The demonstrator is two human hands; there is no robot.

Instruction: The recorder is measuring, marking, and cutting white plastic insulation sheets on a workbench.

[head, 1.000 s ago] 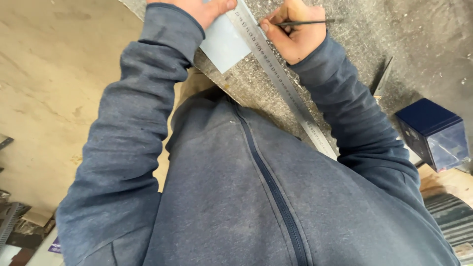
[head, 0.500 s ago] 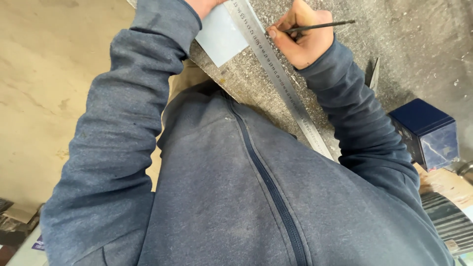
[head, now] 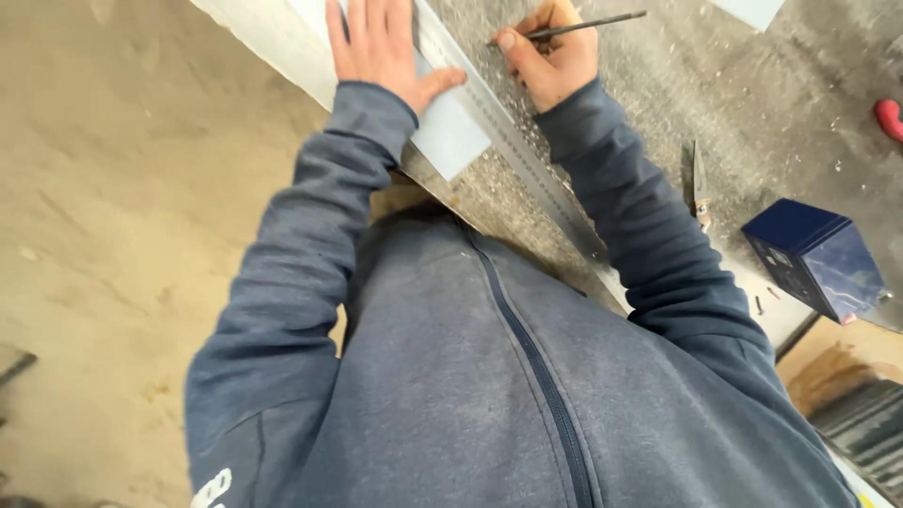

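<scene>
Blue-grey zipped hoodie, long sleeves

ruler [head: 508, 132] on bench [head: 752, 103] (box [head: 816, 257] right)

Hoodie [head: 451, 376]: dusty slate blue w/ darker blue zip, white print bit on left sleeve. Desk [head: 752, 103]: speckled grey, white flecks + chips, pale whitish edge. Sheet [head: 450, 132] under left hand [head: 381, 42]: pale blue-grey, plain. Ruler [head: 513, 136]: silver-grey metal w/ fine dark marks. Pencil [head: 588, 23] in right hand [head: 555, 56]: dark, near black. Box [head: 816, 256]: glossy navy blue. Floor [head: 122, 235]: sandy beige, blotchy. Red thing [head: 889, 118] at right edge.
</scene>
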